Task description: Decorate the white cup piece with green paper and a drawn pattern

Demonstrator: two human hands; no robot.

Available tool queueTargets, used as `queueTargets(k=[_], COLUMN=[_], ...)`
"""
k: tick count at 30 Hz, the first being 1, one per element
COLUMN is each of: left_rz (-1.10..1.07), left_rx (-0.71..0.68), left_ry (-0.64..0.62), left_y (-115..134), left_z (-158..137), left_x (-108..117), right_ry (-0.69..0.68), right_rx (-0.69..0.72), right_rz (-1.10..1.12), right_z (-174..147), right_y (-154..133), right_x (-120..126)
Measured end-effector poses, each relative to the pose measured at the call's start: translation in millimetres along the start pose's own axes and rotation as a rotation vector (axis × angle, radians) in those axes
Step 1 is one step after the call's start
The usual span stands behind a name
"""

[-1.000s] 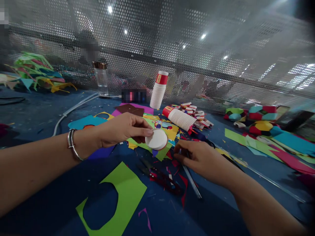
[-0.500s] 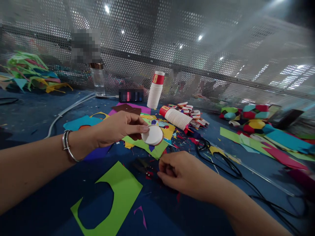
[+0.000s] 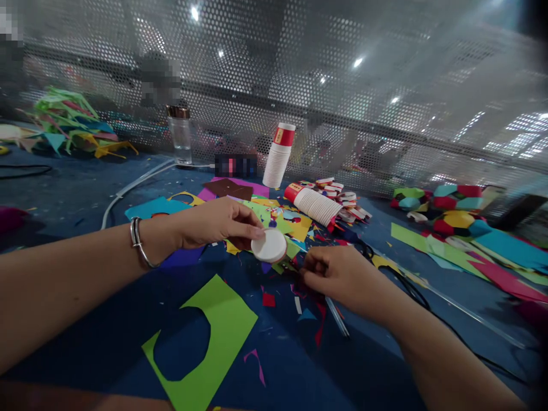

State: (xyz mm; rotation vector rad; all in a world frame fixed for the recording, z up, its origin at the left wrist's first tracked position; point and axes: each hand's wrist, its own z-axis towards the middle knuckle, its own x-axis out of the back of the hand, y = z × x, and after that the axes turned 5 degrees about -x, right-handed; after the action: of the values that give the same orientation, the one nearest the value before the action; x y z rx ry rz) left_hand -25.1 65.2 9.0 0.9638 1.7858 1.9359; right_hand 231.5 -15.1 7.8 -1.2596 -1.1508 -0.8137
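Note:
My left hand point(image 3: 229, 224) is closed, pinching the edge of a round white paper cup bottom point(image 3: 269, 245) between thumb and fingers. Just right of that piece is my right hand point(image 3: 327, 271), its fingers curled around a pair of scissors point(image 3: 287, 265). The dark blades point left, under the lower right edge of the white piece; the handles are hidden in the hand. Below the hands lies a green paper sheet point(image 3: 229, 325) with a large round cut-out. Small red, blue and purple paper scraps are scattered near my right hand.
Behind the hands, one stack of paper cups point(image 3: 277, 162) stands upright and another stack point(image 3: 314, 204) lies sideways. A glass bottle point(image 3: 180, 137) stands at the back left. Black cable point(image 3: 402, 279) runs along the right, near coloured paper sheets point(image 3: 440, 251). A perforated metal panel closes off the back.
The scissors in my right hand have swung up toward the white cup bottom, and that hand has risen slightly. My left hand keeps its pinch. The whole view has shifted slightly.

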Motion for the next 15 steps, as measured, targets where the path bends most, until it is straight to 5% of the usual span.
queueTargets(k=[7, 15], left_rz=[0.123, 0.499], left_rx=[0.058, -0.004], left_ry=[-0.185, -0.133], left_y=[-10, -8], left_z=[-2, -3], left_x=[-10, -7], right_ry=[-0.049, -0.072], right_rx=[0.016, 0.023], right_rz=[-0.065, -0.082], right_z=[1, -2], right_y=[12, 14], right_x=[4, 7])
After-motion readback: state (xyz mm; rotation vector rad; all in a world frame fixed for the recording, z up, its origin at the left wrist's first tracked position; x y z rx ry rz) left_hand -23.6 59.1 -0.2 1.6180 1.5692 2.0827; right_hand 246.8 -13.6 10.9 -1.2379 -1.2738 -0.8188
